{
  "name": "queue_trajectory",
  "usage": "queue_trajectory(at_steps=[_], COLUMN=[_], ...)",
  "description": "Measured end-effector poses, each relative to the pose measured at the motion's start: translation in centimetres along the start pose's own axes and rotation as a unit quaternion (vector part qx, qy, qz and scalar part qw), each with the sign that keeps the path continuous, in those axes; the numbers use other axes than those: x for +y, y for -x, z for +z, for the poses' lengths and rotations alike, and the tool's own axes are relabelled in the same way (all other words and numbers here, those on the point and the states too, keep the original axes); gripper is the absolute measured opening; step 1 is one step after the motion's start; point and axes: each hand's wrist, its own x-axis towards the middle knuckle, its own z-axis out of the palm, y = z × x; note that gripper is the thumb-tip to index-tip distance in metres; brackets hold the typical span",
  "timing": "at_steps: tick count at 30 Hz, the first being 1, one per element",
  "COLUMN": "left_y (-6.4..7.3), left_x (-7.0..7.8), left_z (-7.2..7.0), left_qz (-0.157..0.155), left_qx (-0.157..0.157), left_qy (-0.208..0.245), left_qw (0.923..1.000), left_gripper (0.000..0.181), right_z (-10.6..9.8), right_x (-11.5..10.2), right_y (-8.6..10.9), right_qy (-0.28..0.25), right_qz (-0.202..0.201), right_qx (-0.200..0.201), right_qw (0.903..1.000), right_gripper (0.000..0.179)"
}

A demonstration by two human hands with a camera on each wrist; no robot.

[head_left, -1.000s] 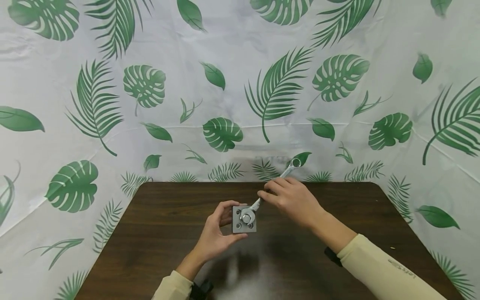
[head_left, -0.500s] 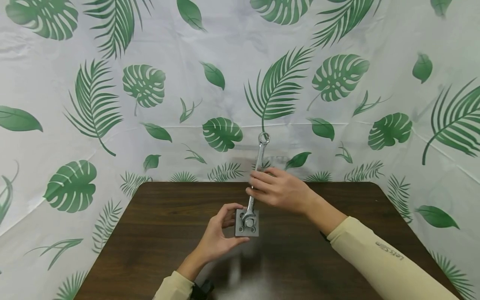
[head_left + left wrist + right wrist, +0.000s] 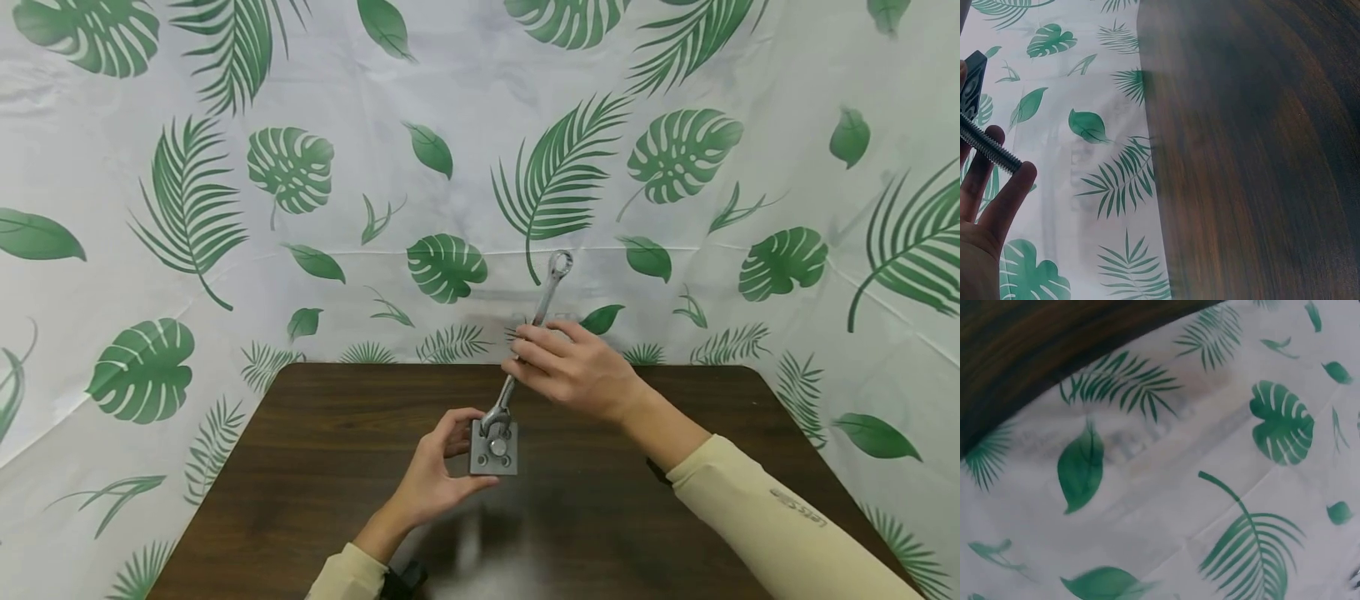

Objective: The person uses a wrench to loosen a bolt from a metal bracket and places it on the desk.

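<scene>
Right hand point(image 3: 572, 368) grips wrench point(image 3: 548, 297) — left hand point(image 3: 433, 472) holds metal block point(image 3: 482, 447).

A hand could pass over the wood-grain tabletop point(image 3: 285, 483) at lower left. The left hand point(image 3: 431, 477), square metal plate point(image 3: 509, 460), combination wrench point(image 3: 547, 300) and right hand point(image 3: 576, 371) block the centre.

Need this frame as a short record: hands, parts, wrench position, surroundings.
left hand: grips metal block, thumb at lower edge
right hand: holds wrench mid-length
wrench: open end beside bolt head, ring end up; contact unclear
bolt head: near middle of block face
threaded rod: visible in left wrist view
table: dark wood-grain
backdrop: white, green leaf print
</scene>
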Motion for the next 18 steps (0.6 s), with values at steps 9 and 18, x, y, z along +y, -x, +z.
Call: queue_trajectory(at_steps=[9, 18], left_y=[0.0, 0.0], left_x=[-0.3, -2.6], left_z=[-0.3, 0.2], left_qz=[-0.006, 0.012], left_qx=[0.03, 0.057], left_qy=[0.0, 0.015], left_qw=[0.9995, 0.9982], left_gripper=[0.073, 0.076], right_z=[-1.5, -4.0], right_x=[-3.9, -11.5], right_y=[2.8, 4.1], right_qy=[-0.145, -0.306], right_qz=[0.214, 0.46], right_qx=[-0.079, -0.11], right_qw=[0.9628, 0.8263], right_gripper=[0.043, 0.039])
